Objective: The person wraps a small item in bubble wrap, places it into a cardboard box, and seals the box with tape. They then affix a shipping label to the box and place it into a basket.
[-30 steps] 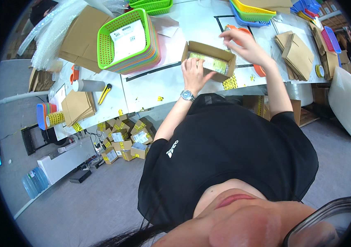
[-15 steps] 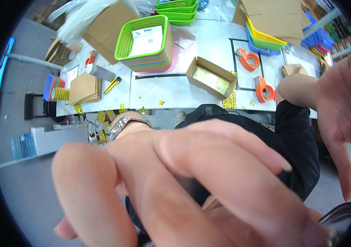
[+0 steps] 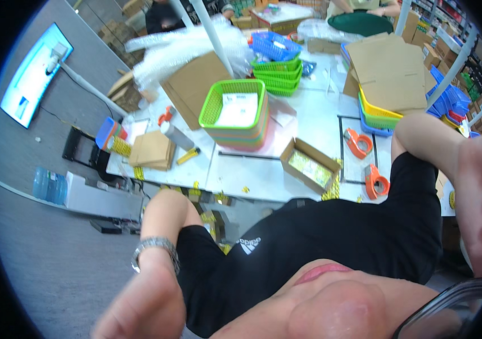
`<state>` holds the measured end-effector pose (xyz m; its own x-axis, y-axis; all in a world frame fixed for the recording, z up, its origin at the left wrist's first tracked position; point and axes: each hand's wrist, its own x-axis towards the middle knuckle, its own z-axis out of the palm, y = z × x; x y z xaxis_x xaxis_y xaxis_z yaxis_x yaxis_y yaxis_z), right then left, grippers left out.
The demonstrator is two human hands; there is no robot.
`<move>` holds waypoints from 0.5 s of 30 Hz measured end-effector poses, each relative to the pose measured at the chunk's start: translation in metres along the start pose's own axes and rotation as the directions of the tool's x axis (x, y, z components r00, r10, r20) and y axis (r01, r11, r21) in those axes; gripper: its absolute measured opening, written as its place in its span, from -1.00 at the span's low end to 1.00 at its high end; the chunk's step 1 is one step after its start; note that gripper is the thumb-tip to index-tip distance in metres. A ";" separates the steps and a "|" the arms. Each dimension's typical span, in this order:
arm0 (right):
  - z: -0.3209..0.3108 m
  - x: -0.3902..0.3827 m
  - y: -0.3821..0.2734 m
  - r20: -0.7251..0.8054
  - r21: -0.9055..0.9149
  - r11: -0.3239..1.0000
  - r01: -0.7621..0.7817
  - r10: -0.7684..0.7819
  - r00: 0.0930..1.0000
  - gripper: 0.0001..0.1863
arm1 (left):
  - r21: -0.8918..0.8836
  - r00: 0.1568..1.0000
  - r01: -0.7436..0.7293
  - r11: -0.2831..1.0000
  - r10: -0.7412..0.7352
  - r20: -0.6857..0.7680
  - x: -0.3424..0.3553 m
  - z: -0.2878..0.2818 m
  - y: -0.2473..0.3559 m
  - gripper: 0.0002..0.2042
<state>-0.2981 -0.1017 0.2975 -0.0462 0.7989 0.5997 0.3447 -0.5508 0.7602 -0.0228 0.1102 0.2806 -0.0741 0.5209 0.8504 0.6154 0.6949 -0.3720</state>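
My left hand (image 3: 147, 296), with a silver metal-link band on its wrist, is raised at the lower left. It is smeared by motion and its fingers do not show clearly. At the right edge is my right hand (image 3: 481, 192), raised with the thumb hanging down. Its other fingers are hidden at the picture's rim, beside a dark edge. Neither hand touches the table things. Beyond my body lie an open cardboard box (image 3: 310, 165) with yellow-green packets and a stack of colored baskets (image 3: 234, 135), its green top one holding a white printed sheet.
Orange tape dispensers (image 3: 358, 143), a yellow utility knife (image 3: 189, 156), a grey-white cylinder (image 3: 177, 136) and flat cardboard pieces (image 3: 152, 150) lie on the white table (image 3: 235, 178). Bubble wrap (image 3: 190, 53) and green baskets (image 3: 277, 76) stand farther back. Two people are across the table.
My left hand has swung from close in front of the camera down to the lower left. The view has tilted, showing more of the far side. My right hand stays at the right edge.
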 end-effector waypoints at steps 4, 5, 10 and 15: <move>-0.012 0.001 -0.017 -0.026 -0.175 0.981 0.083 -0.089 0.996 -0.53 | -0.123 0.930 -0.092 0.988 0.129 0.345 -0.012 0.007 0.028 -0.74; -0.009 0.003 -0.020 -0.031 -0.199 0.974 0.109 -0.118 0.993 -0.53 | -0.121 0.902 -0.128 0.984 0.167 0.399 -0.012 0.004 0.032 -0.73; 0.012 0.009 -0.036 -0.034 -0.306 0.928 0.211 -0.232 0.972 -0.53 | 0.029 0.877 -0.323 0.946 0.287 0.386 -0.024 -0.006 0.035 -0.74; 0.020 0.023 -0.042 -0.044 -0.417 0.857 0.303 -0.352 0.935 -0.53 | 0.125 0.883 -0.337 0.933 0.267 0.387 -0.018 -0.012 0.052 -0.77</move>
<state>-0.2953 -0.0560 0.2744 -0.2059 0.9300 0.3043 -0.1094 -0.3310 0.9373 0.0200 0.1303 0.2504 -0.2047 0.8371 0.5073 0.5015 0.5348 -0.6800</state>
